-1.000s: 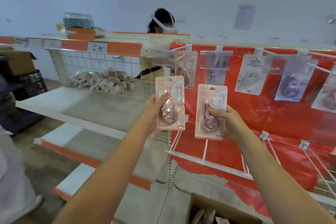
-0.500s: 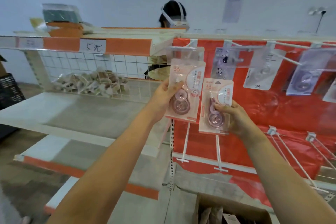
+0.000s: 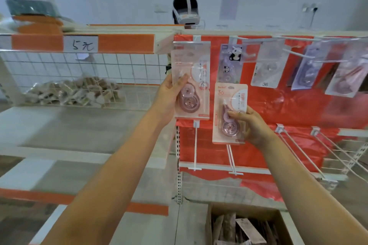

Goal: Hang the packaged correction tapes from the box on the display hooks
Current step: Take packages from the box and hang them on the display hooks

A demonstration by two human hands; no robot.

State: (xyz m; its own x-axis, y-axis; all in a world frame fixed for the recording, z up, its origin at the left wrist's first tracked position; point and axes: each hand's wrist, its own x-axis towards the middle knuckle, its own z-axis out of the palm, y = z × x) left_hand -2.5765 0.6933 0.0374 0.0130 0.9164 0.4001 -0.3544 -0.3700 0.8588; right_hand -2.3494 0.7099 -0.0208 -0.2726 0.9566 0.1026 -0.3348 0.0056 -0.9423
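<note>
My left hand [image 3: 169, 97] grips a pink packaged correction tape [image 3: 196, 77] by its left edge, its top up at the leftmost upper display hook [image 3: 196, 41] on the red back panel. My right hand [image 3: 252, 125] holds a second pink correction tape package [image 3: 229, 101] lower, in front of the panel. Other packaged tapes [image 3: 266, 69] hang on the upper hooks to the right. The open cardboard box [image 3: 282, 223] with more packages sits at the bottom.
Bare white hooks [image 3: 196, 145] jut from the lower row. A wire basket [image 3: 79, 93] of small packets stands on the left shelf under a "5元" price label [image 3: 81, 45]. A person wearing a headset [image 3: 186, 10] stands behind the rack.
My left hand has raised its package up to the top-left hook. My right hand has kept its package lower, and the view has moved closer to the rack.
</note>
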